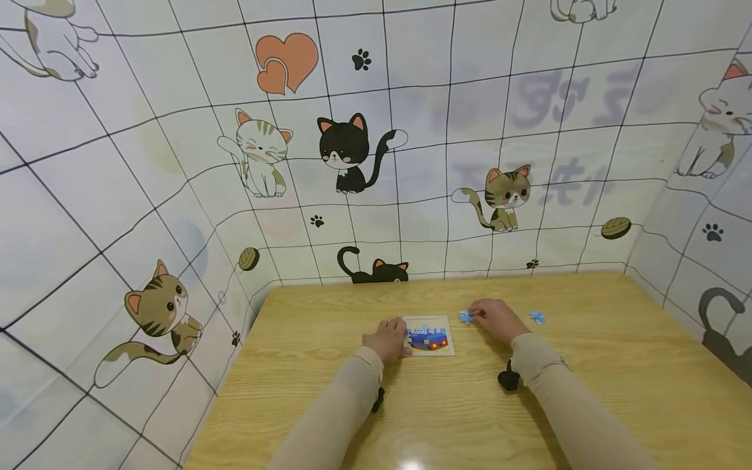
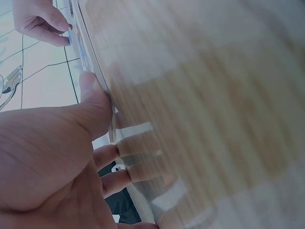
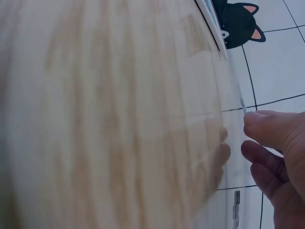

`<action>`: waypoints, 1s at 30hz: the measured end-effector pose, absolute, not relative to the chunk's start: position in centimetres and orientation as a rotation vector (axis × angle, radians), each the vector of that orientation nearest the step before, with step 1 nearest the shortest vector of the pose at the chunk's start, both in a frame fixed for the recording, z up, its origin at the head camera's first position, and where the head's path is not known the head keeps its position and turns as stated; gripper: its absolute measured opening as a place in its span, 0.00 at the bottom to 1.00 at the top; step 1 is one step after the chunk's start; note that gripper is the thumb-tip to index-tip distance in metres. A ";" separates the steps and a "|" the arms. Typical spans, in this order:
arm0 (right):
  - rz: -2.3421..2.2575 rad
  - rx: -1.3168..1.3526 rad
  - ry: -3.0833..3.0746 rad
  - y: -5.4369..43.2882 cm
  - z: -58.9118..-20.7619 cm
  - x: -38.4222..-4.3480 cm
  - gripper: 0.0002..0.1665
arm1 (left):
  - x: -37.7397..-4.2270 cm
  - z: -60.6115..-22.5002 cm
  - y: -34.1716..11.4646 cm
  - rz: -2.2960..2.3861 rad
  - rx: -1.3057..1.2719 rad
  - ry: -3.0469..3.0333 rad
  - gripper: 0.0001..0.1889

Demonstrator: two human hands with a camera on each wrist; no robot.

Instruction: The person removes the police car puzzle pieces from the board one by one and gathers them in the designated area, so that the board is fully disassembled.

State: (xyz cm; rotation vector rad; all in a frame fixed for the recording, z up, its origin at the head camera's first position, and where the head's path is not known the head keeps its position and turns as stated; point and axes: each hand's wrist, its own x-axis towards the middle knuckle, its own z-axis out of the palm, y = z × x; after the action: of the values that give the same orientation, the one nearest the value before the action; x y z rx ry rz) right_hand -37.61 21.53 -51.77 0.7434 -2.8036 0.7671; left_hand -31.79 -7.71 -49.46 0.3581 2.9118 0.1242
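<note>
A framed jigsaw puzzle [image 1: 431,338] with a blue vehicle picture lies on the table. Along its left side rests my left hand [image 1: 388,341]. In the left wrist view the thumb [image 2: 95,102] touches the board's near edge, while the other fingers reach down to the tabletop beside it. To the right of the board, my right hand [image 1: 496,318] pinches a blue puzzle piece [image 1: 465,316] at the table surface. Only a thin edge of that piece shows in the right wrist view, at the thumb tip [image 3: 252,117]. Another blue puzzle piece [image 1: 537,317] lies flat farther right.
The wooden table [image 1: 311,313] has a glossy, reflecting top. Its back edge meets a white gridded wall cloth [image 1: 423,215] with printed cats, and the same cloth rises at the left and right. A dark wrist device [image 1: 508,378] hangs under the right sleeve.
</note>
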 end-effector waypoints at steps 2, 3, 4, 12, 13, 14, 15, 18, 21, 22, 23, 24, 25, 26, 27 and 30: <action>0.774 0.719 -2.820 21.8 -51.8 -37.6 0.13 | -32.0 -49.7 -7.7 0.121 0.358 2.909 0.37; 0.776 0.708 -2.828 21.9 -51.9 -37.7 0.13 | -32.1 -49.8 -7.7 0.121 0.358 2.911 0.37; 0.776 0.699 -2.835 22.1 -52.0 -37.7 0.14 | -32.2 -50.0 -7.7 0.119 0.358 2.910 0.37; 0.774 0.677 -2.874 22.8 -52.4 -37.9 0.17 | -32.1 -50.2 -7.8 0.132 0.361 2.907 0.37; 0.773 0.678 -2.875 22.8 -52.3 -37.8 0.18 | -32.1 -50.1 -7.8 0.137 0.360 2.906 0.37; 0.773 0.680 -2.876 22.8 -52.3 -37.8 0.18 | -32.1 -50.1 -7.8 0.139 0.358 2.905 0.37; 0.772 0.681 -2.875 22.8 -52.3 -37.8 0.18 | -32.2 -50.1 -7.8 0.140 0.357 2.901 0.38; 0.799 0.660 -2.875 22.8 -52.1 -37.7 0.19 | -32.4 -50.3 -7.9 0.148 0.357 2.898 0.38; 0.823 0.622 -2.872 22.8 -51.8 -37.4 0.19 | -32.5 -50.4 -7.9 0.138 0.366 2.900 0.38; 0.827 0.617 -2.871 22.7 -51.7 -37.3 0.19 | -32.4 -50.4 -7.9 0.140 0.368 2.905 0.38; 0.822 0.615 -2.870 22.6 -51.6 -37.2 0.19 | -32.4 -50.4 -7.9 0.136 0.369 2.908 0.37; 0.809 0.615 -2.869 22.6 -51.5 -37.2 0.18 | -32.4 -50.4 -7.9 0.130 0.371 2.910 0.36; 0.795 0.623 -2.865 22.5 -51.3 -37.1 0.18 | -32.4 -50.4 -8.0 0.122 0.370 2.910 0.36; 0.784 0.625 -2.863 22.5 -51.3 -37.0 0.18 | -32.3 -50.3 -8.0 0.121 0.371 2.912 0.35; 0.776 0.624 -2.860 22.4 -51.2 -37.0 0.17 | -32.2 -50.2 -8.0 0.117 0.371 2.912 0.35; 0.776 0.619 -2.850 21.8 -51.1 -36.8 0.16 | -32.0 -49.8 -8.0 0.120 0.368 2.914 0.33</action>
State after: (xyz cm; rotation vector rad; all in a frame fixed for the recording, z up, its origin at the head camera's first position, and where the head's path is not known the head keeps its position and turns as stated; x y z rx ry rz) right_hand -36.77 21.83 -51.10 0.6188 -2.8499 0.7763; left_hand -31.96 -8.03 -49.80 0.3681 2.9138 0.1198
